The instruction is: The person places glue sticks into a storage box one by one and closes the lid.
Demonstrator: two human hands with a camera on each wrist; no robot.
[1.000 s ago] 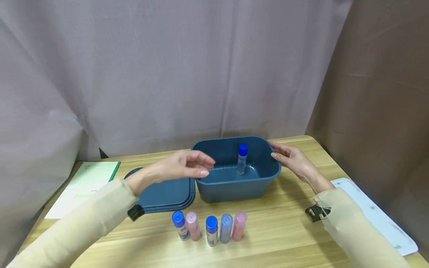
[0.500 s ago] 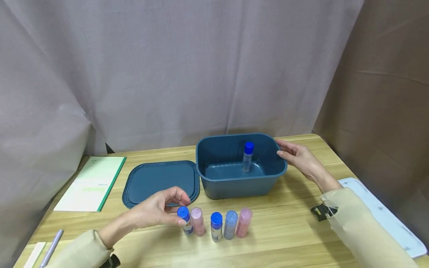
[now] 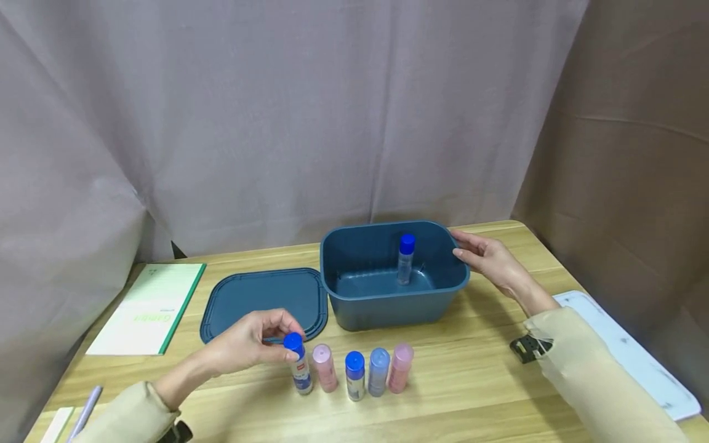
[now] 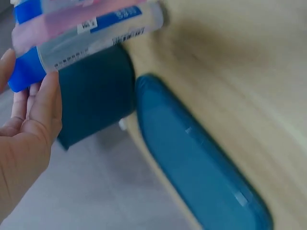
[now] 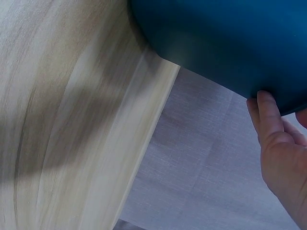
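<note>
My left hand (image 3: 284, 342) pinches the blue cap of the leftmost glue stick (image 3: 301, 371) in a row near the table's front edge. That stick leans a little away from its pink neighbour (image 3: 324, 369). In the left wrist view the glue stick (image 4: 91, 33) lies across the top, my fingers (image 4: 45, 103) at its blue cap. My right hand (image 3: 480, 253) rests with straight fingers against the right wall of the open dark blue bin (image 3: 388, 311); the right wrist view shows a finger (image 5: 266, 112) on the bin's outer wall (image 5: 225, 43). One blue-capped stick (image 3: 405, 259) stands inside the bin.
The bin's lid (image 3: 260, 300) lies flat to the left of it. Three more sticks, blue-capped (image 3: 355, 376), light blue (image 3: 379, 371) and pink (image 3: 400, 367), stand in the row. A green notebook (image 3: 146, 307), a pen (image 3: 84, 415) and a white board (image 3: 631, 352) lie at the table's sides.
My left hand came down from the bin's left rim to the row and took the leftmost stick by its cap, then drew it slightly left. The right hand stayed at the bin.
</note>
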